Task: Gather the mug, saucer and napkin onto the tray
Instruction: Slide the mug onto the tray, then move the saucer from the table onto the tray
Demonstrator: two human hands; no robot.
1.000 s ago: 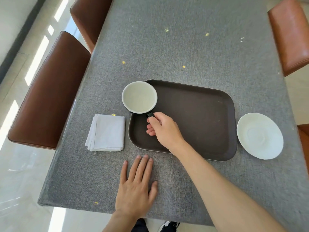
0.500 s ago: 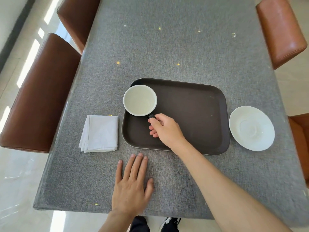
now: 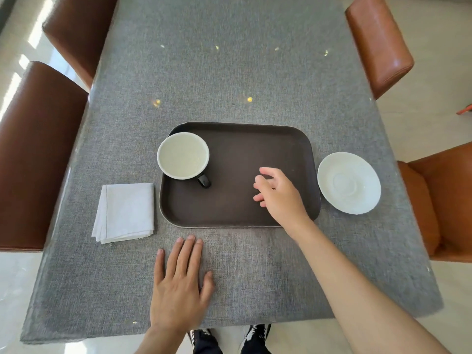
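The mug (image 3: 183, 155), white inside with a dark handle pointing toward the person, stands upright in the far left corner of the dark brown tray (image 3: 255, 144), its rim reaching over the tray's left edge as seen from above. The right hand (image 3: 279, 194) hovers over the right half of the tray, fingers loosely spread and curled, gripping nothing and well apart from the mug's handle. The left hand (image 3: 180, 284) lies flat, palm down, fingers stretched out, on the grey cloth-covered surface (image 3: 229, 72) just in front of the tray's near edge; it holds nothing. The white saucer (image 3: 349, 183) sits on the surface just beside the tray's right edge, not on it. The folded pale napkin (image 3: 125, 212) lies on the surface just beside the tray's left edge, also off it. Brown leather chairs (image 3: 35, 154) stand along both sides of the surface.
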